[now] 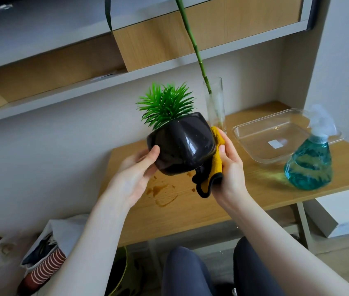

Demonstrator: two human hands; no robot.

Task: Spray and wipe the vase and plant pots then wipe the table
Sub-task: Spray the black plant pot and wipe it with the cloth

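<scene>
Left hand [136, 167] cradles the black pot [182, 144] from its nine o'clock side, thumb laid on the glossy wall and fingers curled underneath, holding it tilted in the air above the counter [201, 208]. Right hand [230, 167] grips a yellow cloth [214, 165] with a black hem and presses it against the pot at three o'clock. To my eye the wiping is under way. It would go best if the left hand turned the pot a little at a time while the cloth swept the wall and base, keeping the green plant [165, 104] uppermost so nothing tips out.

Below the pot, brown spill marks [163, 192] sit on the wood, work for later. At one o'clock beyond the pot stands the glass vase [215, 103] with a tall green stem [192, 43], just behind the right hand, so a wide elbow swing could knock it. At three o'clock the blue spray bottle [309, 163] stands near the counter's front edge, with a clear tray [252, 146] behind it. Open room lies toward the near left corner of the counter, good for setting the pot down. Shelves [105, 82] hang above at twelve o'clock.
</scene>
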